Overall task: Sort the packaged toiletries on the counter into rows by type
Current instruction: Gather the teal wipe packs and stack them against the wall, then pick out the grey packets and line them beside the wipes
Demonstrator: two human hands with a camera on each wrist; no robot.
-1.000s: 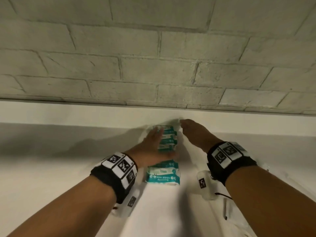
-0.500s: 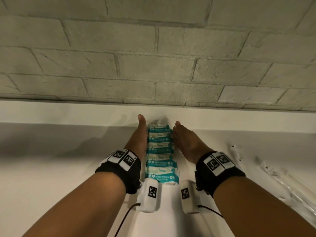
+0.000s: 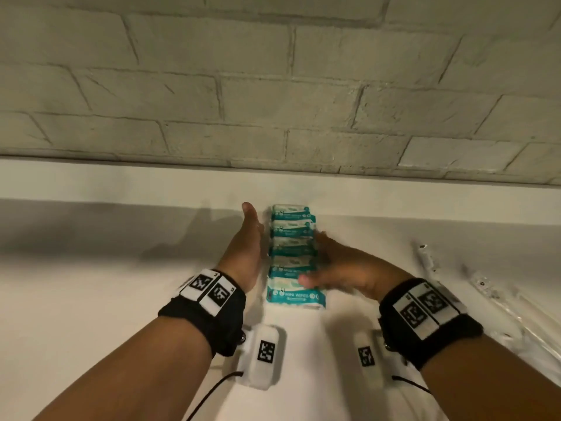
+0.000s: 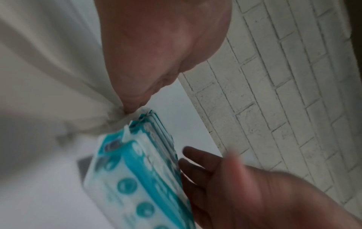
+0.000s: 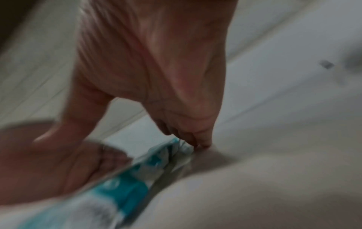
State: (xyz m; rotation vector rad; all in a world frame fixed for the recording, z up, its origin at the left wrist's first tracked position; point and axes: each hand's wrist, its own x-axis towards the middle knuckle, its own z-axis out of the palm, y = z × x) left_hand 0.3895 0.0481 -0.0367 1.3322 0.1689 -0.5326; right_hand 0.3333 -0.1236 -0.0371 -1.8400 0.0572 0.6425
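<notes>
Several teal and white mini wipes packs [image 3: 292, 256] lie in one overlapping row on the white counter [image 3: 91, 299], running from near me to the back ledge. My left hand [image 3: 247, 235] stands on edge with straight fingers along the row's left side. My right hand [image 3: 331, 262] lies against the right side, fingers stretched forward and thumb reaching over the near packs. It is blurred. In the left wrist view the packs [image 4: 137, 170] lie between my left palm [image 4: 156, 46] and my right hand [image 4: 215, 178]. In the right wrist view my fingertips [image 5: 197, 142] touch the packs' edge [image 5: 127, 186].
Clear-wrapped slim items [image 3: 426, 258] and further clear packets [image 3: 485, 284] lie on the counter at the right. A raised white ledge [image 3: 121, 183] and a painted brick wall [image 3: 273, 86] close off the back. Bare counter stretches to the left.
The right hand has drawn back toward me along the row, and its thumb now spreads over the near packs. The left hand stays flat beside the row.
</notes>
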